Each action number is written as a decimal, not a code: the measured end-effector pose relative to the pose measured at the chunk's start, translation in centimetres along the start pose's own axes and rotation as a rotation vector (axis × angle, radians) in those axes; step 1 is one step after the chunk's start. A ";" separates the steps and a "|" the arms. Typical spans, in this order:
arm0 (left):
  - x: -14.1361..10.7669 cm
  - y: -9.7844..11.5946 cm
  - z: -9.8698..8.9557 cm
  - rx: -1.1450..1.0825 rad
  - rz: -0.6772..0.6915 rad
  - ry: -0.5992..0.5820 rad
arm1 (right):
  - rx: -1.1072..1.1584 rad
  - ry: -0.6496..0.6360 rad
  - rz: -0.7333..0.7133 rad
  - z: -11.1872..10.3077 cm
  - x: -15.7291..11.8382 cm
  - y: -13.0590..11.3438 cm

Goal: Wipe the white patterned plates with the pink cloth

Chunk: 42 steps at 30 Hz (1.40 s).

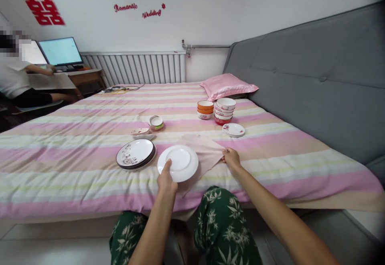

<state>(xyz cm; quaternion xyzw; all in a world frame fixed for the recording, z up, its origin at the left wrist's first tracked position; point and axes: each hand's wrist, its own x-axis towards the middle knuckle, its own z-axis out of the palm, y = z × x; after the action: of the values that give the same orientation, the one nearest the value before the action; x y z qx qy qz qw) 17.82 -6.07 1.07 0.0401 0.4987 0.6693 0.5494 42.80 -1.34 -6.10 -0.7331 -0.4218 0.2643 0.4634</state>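
My left hand (pixel 167 180) grips the near rim of a white plate (pixel 182 163), its thumb lying on the plate's face. A raised ring shows on that face. Pinched in my right hand (pixel 232 159) is the right corner of a pale pink cloth (pixel 207 149), which spreads behind and partly under the plate. Left of the plate is a stack of dark-rimmed plates (pixel 136 152) with a flower pattern on top. A small stack of floral saucers (pixel 234 129) sits just beyond my right hand.
Farther back stand orange bowls (pixel 205 106) and a stack of white and red bowls (pixel 225 110). Small dishes (pixel 155 122) lie behind the dark-rimmed plates. A pink pillow (pixel 227 86) rests by the grey headboard (pixel 306 72). At the left a person sits at a desk with monitors (pixel 61 51).
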 end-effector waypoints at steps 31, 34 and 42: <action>4.8 0.6 -9.3 1.533 1.100 -0.985 | -0.014 0.074 0.048 0.8 0.4 2.3; 5.4 0.7 -9.0 1.479 1.092 -0.981 | -0.025 0.092 0.043 0.9 0.4 2.2; 2.9 1.6 -8.1 1.333 0.979 -1.084 | 0.029 0.100 0.005 0.6 -0.3 2.0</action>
<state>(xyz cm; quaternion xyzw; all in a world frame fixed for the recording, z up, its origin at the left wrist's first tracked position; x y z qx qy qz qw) 10.67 -8.77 -3.25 0.8442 0.3828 0.2959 0.2308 42.89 -1.74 -8.14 -0.7396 -0.3925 0.2347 0.4938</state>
